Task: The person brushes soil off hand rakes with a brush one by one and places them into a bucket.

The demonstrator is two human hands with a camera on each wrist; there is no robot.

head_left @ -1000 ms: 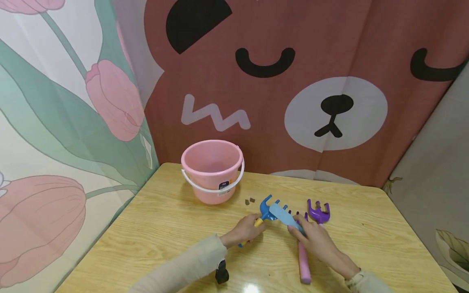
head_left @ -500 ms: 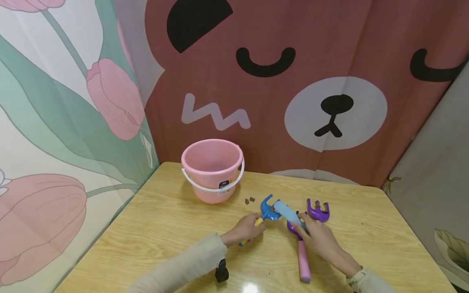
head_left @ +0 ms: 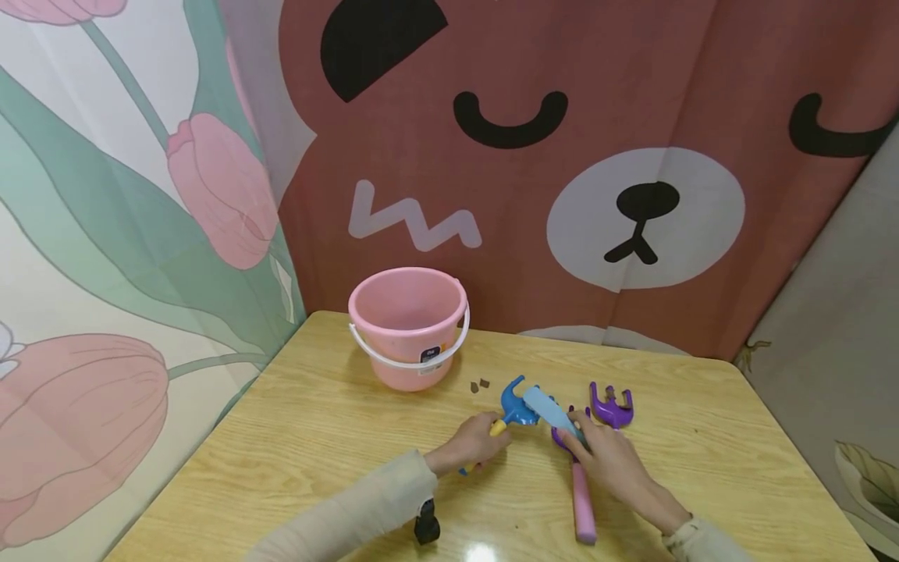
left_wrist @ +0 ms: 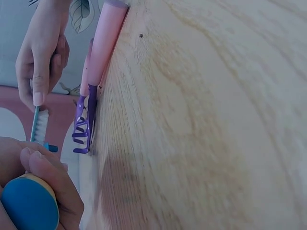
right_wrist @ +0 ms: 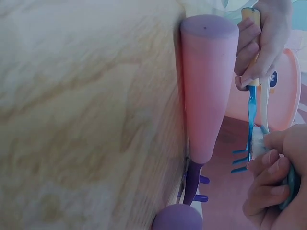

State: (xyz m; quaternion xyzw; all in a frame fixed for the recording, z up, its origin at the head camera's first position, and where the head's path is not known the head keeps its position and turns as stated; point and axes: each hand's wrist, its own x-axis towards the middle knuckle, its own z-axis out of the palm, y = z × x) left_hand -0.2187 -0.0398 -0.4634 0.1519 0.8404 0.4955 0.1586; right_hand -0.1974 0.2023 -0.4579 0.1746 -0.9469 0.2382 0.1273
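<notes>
My left hand grips the yellow handle of a small blue hand rake, lifted over the table with its tines pointing away. In my right hand is a light blue brush, its white bristles against the rake's head in the right wrist view. The blue butt of the rake's handle pokes out of my left fist in the left wrist view. Below my right hand lies a purple rake with a pink handle, partly covered by the hand. A second purple rake lies farther right, its handle mostly hidden.
A pink bucket with a white handle stands at the back left of the wooden table. Small brown crumbs lie beside it. Brown dirt clings to the right-hand purple rake. Printed curtains hang close behind the table.
The brush has shifted slightly back and forth across the blue rake's head, uncovering and covering its tines. The left hand, bucket and purple rakes stay in place.
</notes>
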